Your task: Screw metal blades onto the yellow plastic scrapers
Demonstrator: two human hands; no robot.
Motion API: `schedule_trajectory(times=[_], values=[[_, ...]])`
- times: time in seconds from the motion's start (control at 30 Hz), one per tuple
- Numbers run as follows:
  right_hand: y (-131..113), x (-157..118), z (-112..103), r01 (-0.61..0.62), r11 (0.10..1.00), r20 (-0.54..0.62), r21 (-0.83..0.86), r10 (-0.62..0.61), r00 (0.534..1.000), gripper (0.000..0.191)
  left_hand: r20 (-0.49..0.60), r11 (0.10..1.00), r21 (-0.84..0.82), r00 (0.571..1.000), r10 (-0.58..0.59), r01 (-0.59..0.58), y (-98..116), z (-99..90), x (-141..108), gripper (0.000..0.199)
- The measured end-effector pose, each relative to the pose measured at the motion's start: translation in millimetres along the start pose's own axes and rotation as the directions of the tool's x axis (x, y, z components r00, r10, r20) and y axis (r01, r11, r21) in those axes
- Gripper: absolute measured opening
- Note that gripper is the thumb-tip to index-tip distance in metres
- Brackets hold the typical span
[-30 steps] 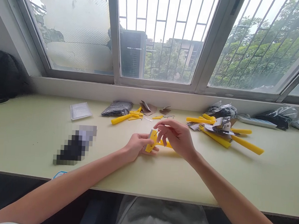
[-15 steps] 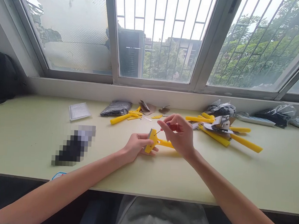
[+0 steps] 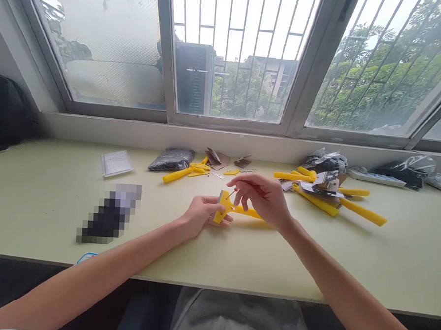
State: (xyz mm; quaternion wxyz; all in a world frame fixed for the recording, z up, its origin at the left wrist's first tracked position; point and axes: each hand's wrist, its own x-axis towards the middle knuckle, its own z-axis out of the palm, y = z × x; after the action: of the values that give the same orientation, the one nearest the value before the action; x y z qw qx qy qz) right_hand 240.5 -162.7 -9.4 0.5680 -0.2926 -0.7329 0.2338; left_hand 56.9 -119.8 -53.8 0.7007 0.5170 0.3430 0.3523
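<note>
My left hand (image 3: 199, 214) grips the head of a yellow scraper (image 3: 222, 207), whose grey blade edge faces left. The scraper's yellow handle (image 3: 248, 212) points right, partly below my right hand. My right hand (image 3: 262, 196) holds a small, thin screwdriver (image 3: 232, 192) with a reddish part near the fingertips. The screwdriver's tip meets the face of the scraper head. Most of its handle is hidden by my fingers.
Yellow scrapers (image 3: 362, 211) and card packaging lie piled at right. Another yellow scraper (image 3: 177, 175) lies beside a dark plastic packet (image 3: 171, 159). Loose yellow and metal pieces are behind my hands. A clear packet (image 3: 117, 164) and a pixelated dark item (image 3: 107, 218) are at left.
My right hand has lowered slightly and its fingers have shifted on the screwdriver, with the lower fingers now more extended. My left hand and the scraper have hardly moved.
</note>
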Motion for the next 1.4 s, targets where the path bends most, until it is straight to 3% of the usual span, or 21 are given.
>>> schedule_trajectory(times=[0.27, 0.47, 0.63, 0.8, 1.03, 1.17, 1.3, 1.4], values=[[-1.7, 3.5, 0.7, -0.049, 0.997, -0.071, -0.054, 0.045, 0.996, 0.019, 0.024, 1.000, 0.021, 1.000, 0.015, -0.016, -1.4, -1.8, -0.6, 0.030], [-0.6, 5.4, 9.8, -0.082, 0.996, -0.155, 0.041, 0.087, 0.984, 0.039, 0.050, 0.998, 0.059, 0.998, 0.033, -0.036, 0.7, 0.3, -2.9, 0.028], [0.8, 5.1, 14.7, -0.064, 0.997, -0.147, 0.039, 0.069, 0.987, 0.041, 0.071, 0.997, 0.069, 0.997, 0.041, -0.046, 0.8, 0.9, -3.0, 0.029], [4.0, 5.0, 20.9, -0.004, 0.994, -0.209, -0.105, -0.018, 0.978, 0.041, 0.064, 0.996, 0.070, 0.997, 0.044, -0.048, -0.1, 1.2, -2.4, 0.032], [5.8, 4.3, 28.2, 0.092, 0.962, -0.326, -0.259, -0.177, 0.929, 0.046, 0.083, 0.993, 0.088, 0.994, 0.070, -0.077, -2.0, -0.3, -3.5, 0.033], [5.3, 2.6, 28.8, 0.109, 0.953, -0.336, -0.283, -0.204, 0.919, 0.039, 0.087, 0.992, 0.097, 0.994, 0.067, -0.075, -1.5, -0.3, -3.9, 0.034], [5.1, 0.0, 23.4, 0.165, 0.930, -0.270, -0.329, -0.260, 0.927, 0.008, 0.087, 0.993, 0.096, 0.994, 0.063, -0.071, 0.1, 0.3, -3.9, 0.035], [5.0, -3.0, 16.1, 0.161, 0.965, -0.202, -0.206, -0.203, 0.958, 0.011, 0.073, 0.995, 0.080, 0.996, 0.059, -0.065, 1.4, -0.5, -2.8, 0.034]])
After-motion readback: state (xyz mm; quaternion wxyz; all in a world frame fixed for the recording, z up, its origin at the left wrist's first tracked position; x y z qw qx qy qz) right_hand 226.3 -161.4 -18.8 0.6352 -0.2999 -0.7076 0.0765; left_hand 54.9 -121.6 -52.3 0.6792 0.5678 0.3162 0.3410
